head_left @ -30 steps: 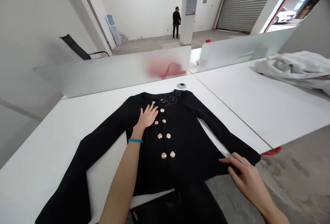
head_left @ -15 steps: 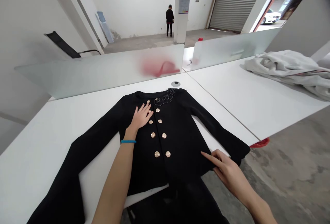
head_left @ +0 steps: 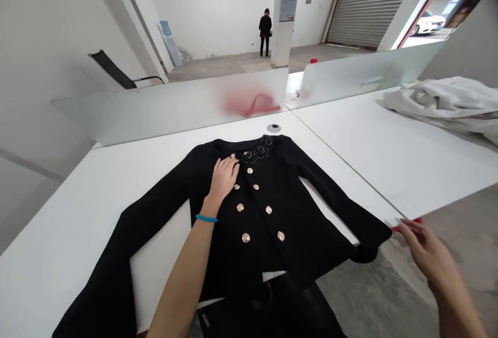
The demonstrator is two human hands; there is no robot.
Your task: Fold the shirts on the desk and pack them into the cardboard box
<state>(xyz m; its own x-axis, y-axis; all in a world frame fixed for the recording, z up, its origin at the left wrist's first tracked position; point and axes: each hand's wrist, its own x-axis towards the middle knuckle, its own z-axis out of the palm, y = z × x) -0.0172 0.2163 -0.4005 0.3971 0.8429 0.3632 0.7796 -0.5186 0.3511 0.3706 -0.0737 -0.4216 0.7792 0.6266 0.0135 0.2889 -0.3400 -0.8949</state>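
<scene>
A black jacket lies front up on the white table, with two columns of gold buttons and black flower trims at its neckline. My left hand rests flat on the upper chest beside the buttons, fingers stretched out. Just beyond the cuff of the sleeve on the right is my right hand. Its fingers are loosely bent and slightly apart, with nothing visible in them; whether a fingertip touches the cuff I cannot tell. The front panel on the right flares outward, and its lower edge hangs past the table edge.
Frosted dividers run along the back of the white table. Pale bunched cloth lies on the adjoining table. Something red shows under the table edge. Farther off, a person stands near a pillar, and a black chair is behind the divider.
My right hand has moved right, from the jacket's lower side edge to beside the cuff. The right-hand front panel has shifted right, spreading the front apart at the bottom. My left hand remains on the chest.
</scene>
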